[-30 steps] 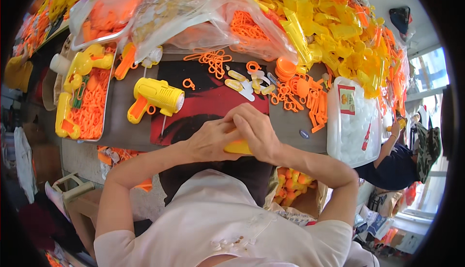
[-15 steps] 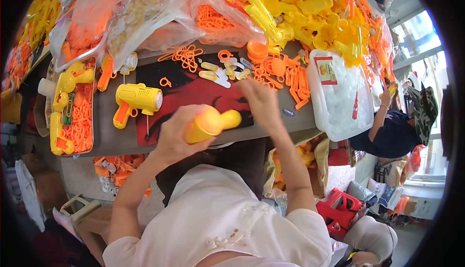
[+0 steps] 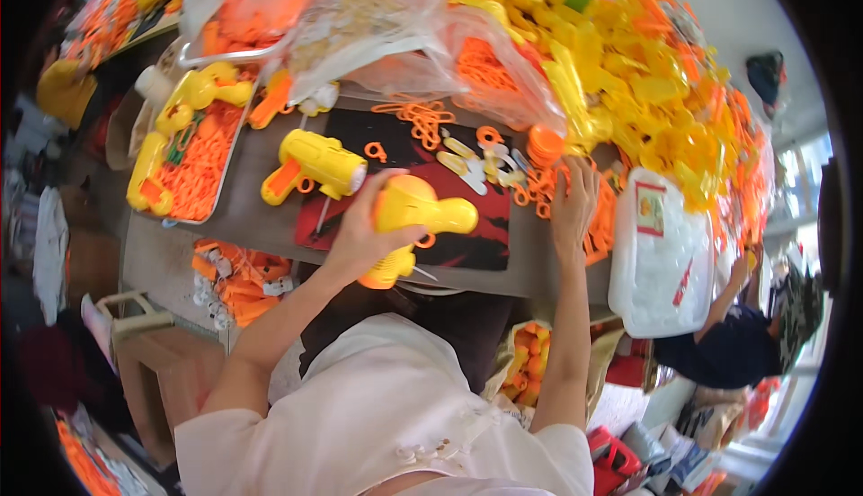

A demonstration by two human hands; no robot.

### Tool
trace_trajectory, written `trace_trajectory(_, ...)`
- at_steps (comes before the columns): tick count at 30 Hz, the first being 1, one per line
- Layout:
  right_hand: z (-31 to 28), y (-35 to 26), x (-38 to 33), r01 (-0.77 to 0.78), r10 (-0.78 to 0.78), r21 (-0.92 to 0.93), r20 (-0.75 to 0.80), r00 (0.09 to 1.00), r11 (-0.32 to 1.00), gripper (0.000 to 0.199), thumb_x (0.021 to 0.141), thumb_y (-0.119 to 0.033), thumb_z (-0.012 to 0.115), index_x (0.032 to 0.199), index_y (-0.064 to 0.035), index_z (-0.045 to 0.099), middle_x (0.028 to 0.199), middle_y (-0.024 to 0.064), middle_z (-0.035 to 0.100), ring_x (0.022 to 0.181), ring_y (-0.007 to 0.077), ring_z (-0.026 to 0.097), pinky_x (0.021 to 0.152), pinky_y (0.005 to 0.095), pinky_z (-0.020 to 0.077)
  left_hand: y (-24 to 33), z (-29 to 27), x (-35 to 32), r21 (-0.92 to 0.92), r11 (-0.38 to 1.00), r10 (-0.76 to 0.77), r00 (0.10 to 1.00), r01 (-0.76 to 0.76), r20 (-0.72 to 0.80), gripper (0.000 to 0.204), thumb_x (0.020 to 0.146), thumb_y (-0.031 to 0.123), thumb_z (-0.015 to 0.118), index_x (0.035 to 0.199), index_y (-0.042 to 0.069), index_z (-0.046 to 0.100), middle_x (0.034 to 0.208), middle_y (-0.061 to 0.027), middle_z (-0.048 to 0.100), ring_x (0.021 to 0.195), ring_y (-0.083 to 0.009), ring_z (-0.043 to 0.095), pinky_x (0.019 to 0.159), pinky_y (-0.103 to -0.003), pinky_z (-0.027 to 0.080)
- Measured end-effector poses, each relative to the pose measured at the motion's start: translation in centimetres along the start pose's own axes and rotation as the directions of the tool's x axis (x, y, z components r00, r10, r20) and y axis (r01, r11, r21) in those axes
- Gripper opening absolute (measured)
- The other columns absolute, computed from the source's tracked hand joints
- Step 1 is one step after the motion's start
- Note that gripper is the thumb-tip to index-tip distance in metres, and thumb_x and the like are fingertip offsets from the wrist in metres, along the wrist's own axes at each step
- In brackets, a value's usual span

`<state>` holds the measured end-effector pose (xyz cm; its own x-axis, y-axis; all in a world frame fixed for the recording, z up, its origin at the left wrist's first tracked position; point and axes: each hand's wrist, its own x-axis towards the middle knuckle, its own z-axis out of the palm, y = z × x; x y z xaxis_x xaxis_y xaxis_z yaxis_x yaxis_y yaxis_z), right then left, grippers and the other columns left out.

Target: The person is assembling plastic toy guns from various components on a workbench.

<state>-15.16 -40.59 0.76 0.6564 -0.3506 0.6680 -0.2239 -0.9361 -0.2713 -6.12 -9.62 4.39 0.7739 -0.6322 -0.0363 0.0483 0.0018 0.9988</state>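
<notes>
My left hand (image 3: 367, 235) is wrapped round a yellow plastic toy (image 3: 415, 205) with a rounded body, a stubby knob pointing right and a small orange ring below. A thin metal pin sticks out near its lower end. Over the orange small parts (image 3: 541, 192) at the mat's right side, my right hand (image 3: 573, 208) has its fingers drawn together; what they pinch is hidden. Left of the held toy, a yellow toy gun (image 3: 324, 161) with an orange grip panel lies on the table. Clear and yellowish pieces (image 3: 467, 168) lie on the black and red mat (image 3: 458, 235).
A tray (image 3: 235, 141) of orange hooks and yellow toys stands at left. Plastic bags (image 3: 369, 28) and heaped yellow parts (image 3: 620, 82) line the back. At right is a white tub (image 3: 661, 262); another person (image 3: 733, 339) is beyond it. A sack of parts (image 3: 526, 361) stands below.
My right hand has moved right, from the clear pieces to the orange parts. The toy in my left hand has turned, showing its side and ring. The whole view has shifted.
</notes>
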Motion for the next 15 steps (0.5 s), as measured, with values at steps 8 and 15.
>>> trace_trajectory(8, 3.9, -9.9, 6.4, 0.132, -0.236, 0.526, 0.135, 0.962, 0.84, 0.018, 0.085, 0.002, 0.061, 0.102, -0.001, 0.064, 0.097, 0.013, 0.066, 0.091, 0.0283, 0.064, 0.079, 0.0336, 0.0487, -1.8, 1.1, 2.7, 0.242, 0.968, 0.045, 0.995, -0.066, 0.091, 0.074, 0.074, 0.023, 0.079, 0.135, 0.005, 0.042, 0.112, -0.0122, 0.061, 0.099, -0.0168, 0.062, 0.089, -0.031, 0.048)
trace_trajectory(15, 12.3, -14.0, 13.6, 0.248, -0.454, 0.559, 0.265, 0.851, 0.791, 0.029, 0.087, -0.004, 0.056, 0.115, 0.0012, 0.058, 0.117, 0.0196, 0.06, 0.106, 0.0355, 0.058, 0.09, 0.0402, 0.046, -2.0, 0.7, 2.5, 0.267, 0.963, 0.009, 0.998, -0.026, 0.066, 0.075, 0.073, 0.026, 0.079, 0.135, 0.007, 0.042, 0.109, -0.0145, 0.063, 0.096, -0.0218, 0.064, 0.088, -0.034, 0.05)
